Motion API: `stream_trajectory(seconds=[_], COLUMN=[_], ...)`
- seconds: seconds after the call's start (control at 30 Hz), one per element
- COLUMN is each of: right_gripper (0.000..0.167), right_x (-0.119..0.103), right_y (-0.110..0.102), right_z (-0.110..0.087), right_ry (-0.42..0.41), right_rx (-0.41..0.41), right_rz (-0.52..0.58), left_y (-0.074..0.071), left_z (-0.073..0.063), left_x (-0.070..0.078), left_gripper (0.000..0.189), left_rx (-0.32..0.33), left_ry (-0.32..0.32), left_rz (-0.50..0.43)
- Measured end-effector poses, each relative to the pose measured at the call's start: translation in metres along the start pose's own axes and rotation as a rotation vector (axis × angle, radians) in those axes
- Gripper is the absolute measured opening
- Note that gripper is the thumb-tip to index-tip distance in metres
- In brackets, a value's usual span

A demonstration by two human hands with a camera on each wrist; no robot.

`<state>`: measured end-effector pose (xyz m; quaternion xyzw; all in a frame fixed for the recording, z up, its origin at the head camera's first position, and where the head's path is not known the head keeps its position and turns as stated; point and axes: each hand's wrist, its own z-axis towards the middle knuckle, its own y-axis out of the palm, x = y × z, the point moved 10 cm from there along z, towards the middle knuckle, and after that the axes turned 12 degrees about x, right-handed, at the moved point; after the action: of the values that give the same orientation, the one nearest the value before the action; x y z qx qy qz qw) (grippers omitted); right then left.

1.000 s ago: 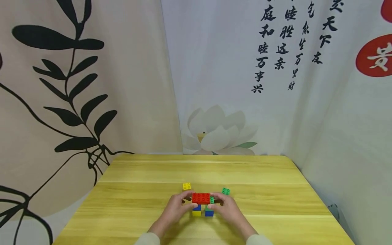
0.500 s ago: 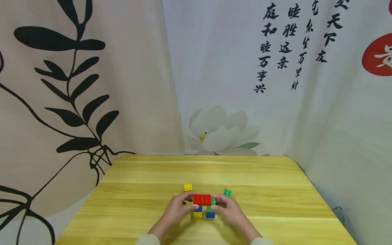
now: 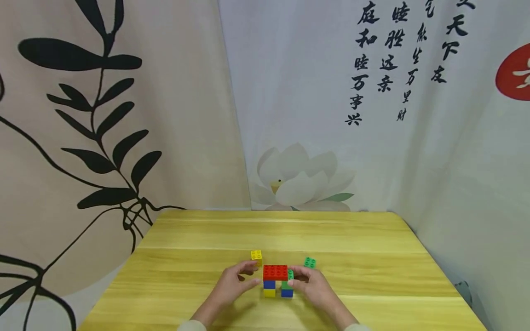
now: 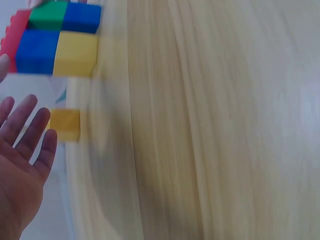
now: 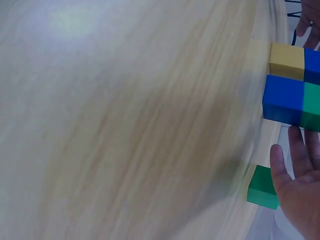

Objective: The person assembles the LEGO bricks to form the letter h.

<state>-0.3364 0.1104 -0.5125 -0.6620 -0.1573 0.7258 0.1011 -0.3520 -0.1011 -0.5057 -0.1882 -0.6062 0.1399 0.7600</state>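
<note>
A small brick stack stands on the wooden table [image 3: 186, 276]. A red brick [image 3: 275, 272] caps it, over a blue-on-yellow column [image 3: 269, 288] and a green-on-blue column [image 3: 286, 288]. My left hand [image 3: 244, 277] lies just left of the stack, apart from it. In the left wrist view the left hand [image 4: 25, 150] has straight, spread fingers, and the stack [image 4: 55, 42] sits beyond them. My right hand [image 3: 304, 280] is at the stack's right side, fingertips by the green brick. In the right wrist view its fingers [image 5: 300, 165] are straight, just short of the stack [image 5: 295, 97].
A loose yellow brick [image 3: 256, 255] sits behind the left hand, and a loose green brick [image 3: 309, 262] behind the right hand. Printed curtains hang close behind the table and along its right side. The table's far half is bare wood.
My left hand has let go of the stack and drawn a little to the left, its fingers spreading. The right hand stays at the stack's right side. The stack stands still.
</note>
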Motion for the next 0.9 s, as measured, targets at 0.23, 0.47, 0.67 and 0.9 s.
stream_trajectory(seconds=[0.23, 0.47, 0.67, 0.9], right_gripper=[0.05, 0.05, 0.048, 0.048], right_x=[-0.001, -0.002, -0.002, 0.0], right_y=[-0.002, -0.003, -0.005, -0.001], right_z=[0.001, 0.002, 0.004, 0.002], right_ry=[-0.009, -0.008, -0.023, -0.018], right_rx=[-0.004, -0.006, 0.003, -0.005], right_rz=[-0.015, -0.018, -0.039, -0.026], left_y=[-0.023, -0.024, -0.012, -0.002], left_z=[0.012, 0.032, 0.045, 0.051], left_x=[-0.015, -0.027, -0.033, -0.044], left_gripper=[0.046, 0.049, 0.053, 0.057], left_rx=[0.079, 0.123, 0.102, 0.089], left_ry=[-0.033, -0.058, -0.079, -0.124], left_rz=[0.004, 0.046, 0.024, 0.045])
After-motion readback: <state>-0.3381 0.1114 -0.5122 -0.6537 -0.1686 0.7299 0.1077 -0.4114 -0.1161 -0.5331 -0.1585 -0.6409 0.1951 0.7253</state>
